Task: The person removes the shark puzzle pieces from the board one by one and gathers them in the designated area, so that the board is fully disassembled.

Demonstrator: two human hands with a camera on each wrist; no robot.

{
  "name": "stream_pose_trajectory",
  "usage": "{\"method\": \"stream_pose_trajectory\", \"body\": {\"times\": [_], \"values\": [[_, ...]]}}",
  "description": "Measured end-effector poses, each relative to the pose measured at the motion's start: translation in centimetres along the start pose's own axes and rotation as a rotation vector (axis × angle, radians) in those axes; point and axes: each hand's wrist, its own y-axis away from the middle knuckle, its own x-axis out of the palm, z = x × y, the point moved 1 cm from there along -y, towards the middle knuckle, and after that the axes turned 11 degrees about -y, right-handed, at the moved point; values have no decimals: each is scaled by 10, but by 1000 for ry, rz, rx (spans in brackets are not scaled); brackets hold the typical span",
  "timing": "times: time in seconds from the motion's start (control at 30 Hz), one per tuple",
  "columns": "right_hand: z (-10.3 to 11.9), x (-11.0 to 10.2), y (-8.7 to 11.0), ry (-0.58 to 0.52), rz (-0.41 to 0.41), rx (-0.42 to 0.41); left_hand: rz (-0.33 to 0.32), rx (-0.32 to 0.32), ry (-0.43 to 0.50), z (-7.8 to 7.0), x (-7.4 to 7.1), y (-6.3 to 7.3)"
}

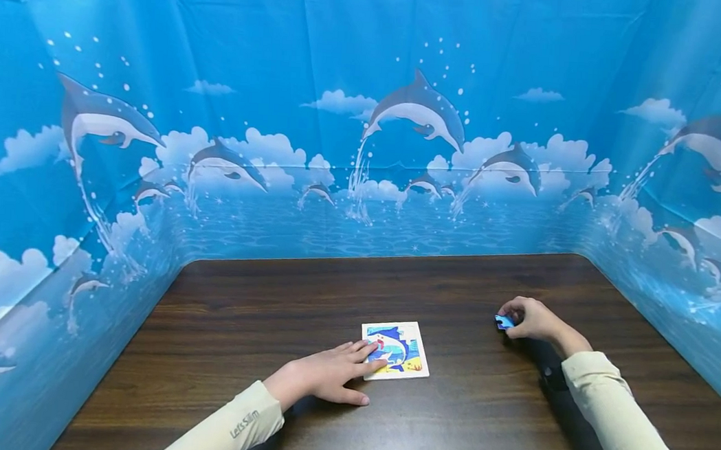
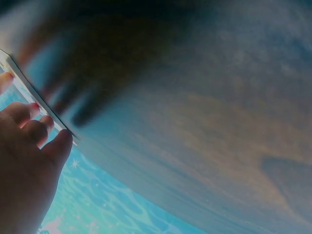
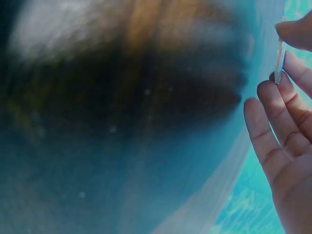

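Observation:
A square jigsaw puzzle board (image 1: 416, 367) with a dolphin picture and a pale border lies on the table. My left hand (image 1: 334, 373) rests with spread, extended fingers over the board's left side, covering part of the picture. In the left wrist view, the fingertips are along the edge of the board (image 2: 38, 96). Off to the right, my right hand (image 1: 536, 320) pinches a small blue puzzle piece (image 1: 504, 322) between thumb and fingers. The right wrist view shows that thin piece (image 3: 279, 63) edge-on, low over the tabletop.
The dark wood-grain table (image 1: 256, 308) has rounded far corners. A blue sheet printed with dolphins and clouds (image 1: 311, 222) stands along its back, left and right sides. Both forearms, in pale sleeves (image 1: 616, 406), reach in from the near side.

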Motion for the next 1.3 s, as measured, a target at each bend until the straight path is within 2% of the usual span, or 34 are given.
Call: {"method": "stream_pose_trajectory", "body": {"times": [0.3, 0.4, 0.5, 0.7, 0.83, 0.93, 1.13, 1.3], "values": [[-4, 0, 2, 24, 26, 11, -6, 1, 5, 0, 1, -1], [-3, 0, 2, 30, 48, -6, -8, 0, 3, 2, 3, -1], [1, 1, -1, 5, 37, -17, -9, -1, 1, 2, 4, -2], [25, 16, -12, -202, -87, -40, -11, 1, -8, 3, 4, -4], [54, 40, -23, -344, -230, 5, -11, -3, -12, 4, 4, -4], [75, 61, -30, -432, -297, 44, -18, -5, -13, 4, 4, -4], [103, 96, -37, -593, -270, 49, -24, -25, -11, 6, 4, -4], [115, 114, -39, -694, -265, 17, -23, -17, 1, 6, 4, -4]]}}
